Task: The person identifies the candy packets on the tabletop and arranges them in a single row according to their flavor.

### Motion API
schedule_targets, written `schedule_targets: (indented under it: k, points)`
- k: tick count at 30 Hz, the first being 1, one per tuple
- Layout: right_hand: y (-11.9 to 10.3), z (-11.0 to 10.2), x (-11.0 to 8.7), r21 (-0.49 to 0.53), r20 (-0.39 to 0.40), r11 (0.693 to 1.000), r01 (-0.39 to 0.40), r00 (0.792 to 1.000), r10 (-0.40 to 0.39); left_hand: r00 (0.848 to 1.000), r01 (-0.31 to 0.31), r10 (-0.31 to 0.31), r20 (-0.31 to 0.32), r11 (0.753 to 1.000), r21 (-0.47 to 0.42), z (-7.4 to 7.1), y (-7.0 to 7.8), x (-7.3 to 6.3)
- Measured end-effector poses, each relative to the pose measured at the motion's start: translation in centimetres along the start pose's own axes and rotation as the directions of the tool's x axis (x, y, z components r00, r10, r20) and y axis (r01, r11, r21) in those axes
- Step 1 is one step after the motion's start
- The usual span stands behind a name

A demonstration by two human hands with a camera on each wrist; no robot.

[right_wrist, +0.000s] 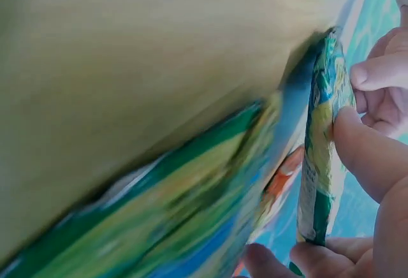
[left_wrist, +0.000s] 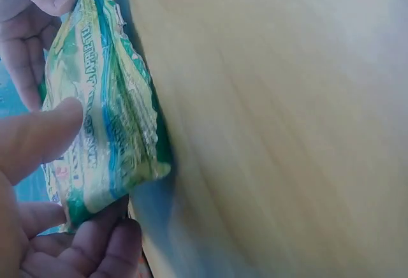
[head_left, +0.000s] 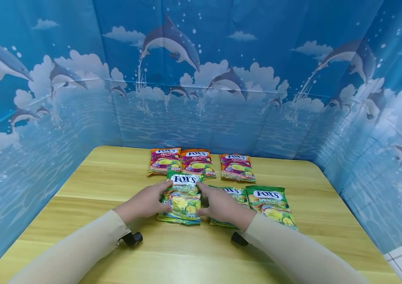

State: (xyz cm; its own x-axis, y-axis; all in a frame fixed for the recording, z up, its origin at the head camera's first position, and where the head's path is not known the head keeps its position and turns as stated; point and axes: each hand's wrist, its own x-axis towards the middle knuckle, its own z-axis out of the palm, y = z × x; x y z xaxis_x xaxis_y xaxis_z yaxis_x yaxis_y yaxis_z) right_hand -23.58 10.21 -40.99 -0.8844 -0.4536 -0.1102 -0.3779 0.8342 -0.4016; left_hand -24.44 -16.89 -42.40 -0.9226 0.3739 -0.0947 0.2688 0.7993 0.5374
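Observation:
Both hands grip the sides of a green FOX'S Spring Tea candy bag (head_left: 183,201), its front facing up. My left hand (head_left: 146,202) holds its left edge, the thumb (left_wrist: 48,134) on the front and the other fingers curled beneath. On the opposite edge, my right hand (head_left: 222,206) pinches it likewise, with its thumb (right_wrist: 370,150) on the front. The bag sits close over the wooden table (head_left: 172,260). Partly behind the right hand lies a second green bag (head_left: 234,193); a third green bag (head_left: 272,205) is just right of it.
Along the back of the table are three orange-and-purple FOX'S Fruits bags: a left one (head_left: 165,161), a middle one (head_left: 198,162) beside it, and a right one (head_left: 237,167) set apart. A blue dolphin-print curtain (head_left: 201,114) hangs around the table's back and sides.

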Motion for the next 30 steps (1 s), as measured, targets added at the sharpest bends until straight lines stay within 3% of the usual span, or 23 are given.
schedule_targets:
  k: [8, 17, 26, 30]
  points:
    - [-3.1, 0.9, 1.6, 0.04, -0.032, 0.998, 0.04, 0.999, -0.039, 0.999, 0.016, -0.018, -0.046, 0.999, -0.03, -2.1, -2.6, -1.4]
    - [-7.4, 2.5, 4.7, 0.047, -0.013, 0.995, 0.093, 0.996, -0.092, 0.996, 0.064, -0.064, -0.061, 0.998, -0.004, -5.4, -6.3, -3.5]
    - [-11.8, 5.0, 8.1, -0.032, 0.088, 0.992, 0.119, 0.989, -0.115, 0.995, 0.099, -0.097, -0.027, 0.994, 0.056, -7.3, -10.9, -5.6]
    - [-13.6, 6.0, 9.3, -0.086, 0.126, 0.988, 0.13, 0.985, -0.119, 0.994, 0.108, -0.108, -0.004, 0.993, 0.036, -8.1, -12.5, -6.9]
